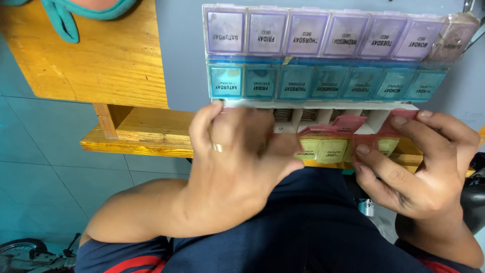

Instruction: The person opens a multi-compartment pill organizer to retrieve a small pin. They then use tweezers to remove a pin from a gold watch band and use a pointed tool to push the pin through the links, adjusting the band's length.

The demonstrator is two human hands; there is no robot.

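Nearest the camera, dark blue trousers (303, 227) are seen below both forearms. Just beyond, the left hand (237, 167) is laid over the near left part of a pill organiser (323, 108); its fingers (204, 124) are curled onto the near rows, a ring showing on one, but the hand is blurred and it cannot be told whether anything is pinched. The right hand (424, 167) is clasped round the organiser's near right corner, thumb on the near edge and fingers wrapped behind, so the case is gripped there.

The organiser is held between the two hands, its long axis running left to right across the view. The yellow lids (323, 150) of the nearest row lie between the hands, just beside the left fingertips, so the left hand is the nearer one. Behind them pink lids (348, 123) are raised, and open white cells are exposed. Farther off a teal row (323, 82) is shut, then a purple row (323, 34), also shut.

Beyond lie a wooden table (101, 60), a grey surface (182, 55), and a teal cloth (65, 17) at the top left
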